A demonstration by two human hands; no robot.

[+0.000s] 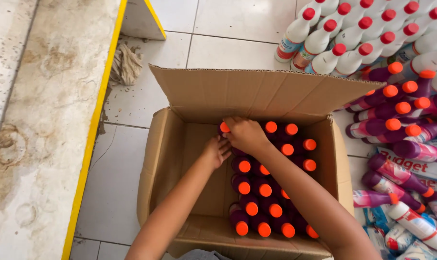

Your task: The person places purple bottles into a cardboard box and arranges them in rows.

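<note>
An open cardboard box [170, 159] stands on the tiled floor, its right part filled with several upright purple bottles with orange caps [264, 189]. My right hand [245, 134] is closed over a bottle with an orange cap [224, 127] at the far end of the box. Just below it, my left hand [217, 151] rests against the same bottle's side, fingers bent. The left part of the box interior shows bare cardboard.
Rows of white bottles with red caps [353, 33] stand at the top right. Purple bottles with orange caps [391, 120] lie and stand beside the box on the right. A crumpled rag [127, 65] lies by a yellow-edged stone ledge [45, 120] on the left.
</note>
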